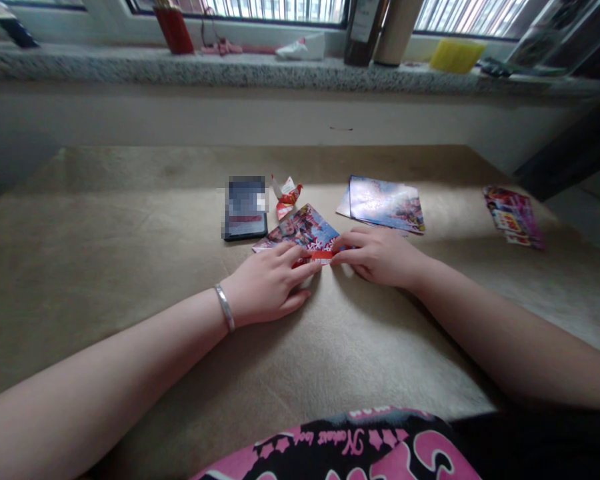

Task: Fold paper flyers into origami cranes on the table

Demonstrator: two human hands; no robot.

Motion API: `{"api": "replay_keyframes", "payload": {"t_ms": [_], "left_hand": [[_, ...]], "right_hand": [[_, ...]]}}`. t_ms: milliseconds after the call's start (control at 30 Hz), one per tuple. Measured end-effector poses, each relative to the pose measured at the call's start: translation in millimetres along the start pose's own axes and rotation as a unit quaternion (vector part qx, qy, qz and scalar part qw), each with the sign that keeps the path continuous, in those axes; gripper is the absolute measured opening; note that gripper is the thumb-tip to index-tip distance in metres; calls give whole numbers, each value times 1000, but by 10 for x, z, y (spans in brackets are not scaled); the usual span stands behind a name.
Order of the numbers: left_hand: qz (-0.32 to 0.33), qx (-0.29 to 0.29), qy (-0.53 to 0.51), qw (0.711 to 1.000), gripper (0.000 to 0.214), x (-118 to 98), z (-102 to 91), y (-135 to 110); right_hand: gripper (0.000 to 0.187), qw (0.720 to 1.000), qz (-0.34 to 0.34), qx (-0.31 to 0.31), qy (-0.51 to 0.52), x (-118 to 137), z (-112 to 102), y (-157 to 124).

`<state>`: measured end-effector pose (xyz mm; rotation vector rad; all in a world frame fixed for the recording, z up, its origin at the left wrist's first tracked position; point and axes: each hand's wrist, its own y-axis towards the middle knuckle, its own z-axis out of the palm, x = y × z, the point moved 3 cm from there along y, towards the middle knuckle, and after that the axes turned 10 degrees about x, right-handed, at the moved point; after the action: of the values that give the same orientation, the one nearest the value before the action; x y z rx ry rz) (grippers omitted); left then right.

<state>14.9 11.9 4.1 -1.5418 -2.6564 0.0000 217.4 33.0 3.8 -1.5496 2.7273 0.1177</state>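
Observation:
A folded sheet of printed paper [307,227], blue and red with pictures on it, lies on the table between my hands. Its far side comes to a point, and a red strip shows along the near edge. My left hand [273,283] rests on the near left part, fingers stretched and apart over the edge. At the right corner, my right hand [383,257] has its fingers bent and closed on the paper; its thumb is mostly hidden. Just beyond the sheet stands a small red and white folded paper crane [287,195].
A phone [246,210] lies left of the crane. Loose printed sheets [385,201] lie beyond my right hand, and more colourful printed paper [513,217] is at the table's right. On the granite windowsill [260,73] stand a red container [174,28] and a yellow object [457,55].

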Motion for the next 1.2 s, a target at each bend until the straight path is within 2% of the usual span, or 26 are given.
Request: {"api": "replay_keyframes", "payload": {"t_ms": [500,767,1200], "left_hand": [[2,-12,-8,1000,43,16,42,-11],[3,-18,-5,1000,42,15,44,-23],[-4,-9,-8,1000,43,15,57,-31]], "right_hand": [[29,999,-12,-30,14,-89,-26,-86],[29,999,26,-7,19,-178,-8,-149],[27,998,46,8,29,-282,-30,-227]]}}
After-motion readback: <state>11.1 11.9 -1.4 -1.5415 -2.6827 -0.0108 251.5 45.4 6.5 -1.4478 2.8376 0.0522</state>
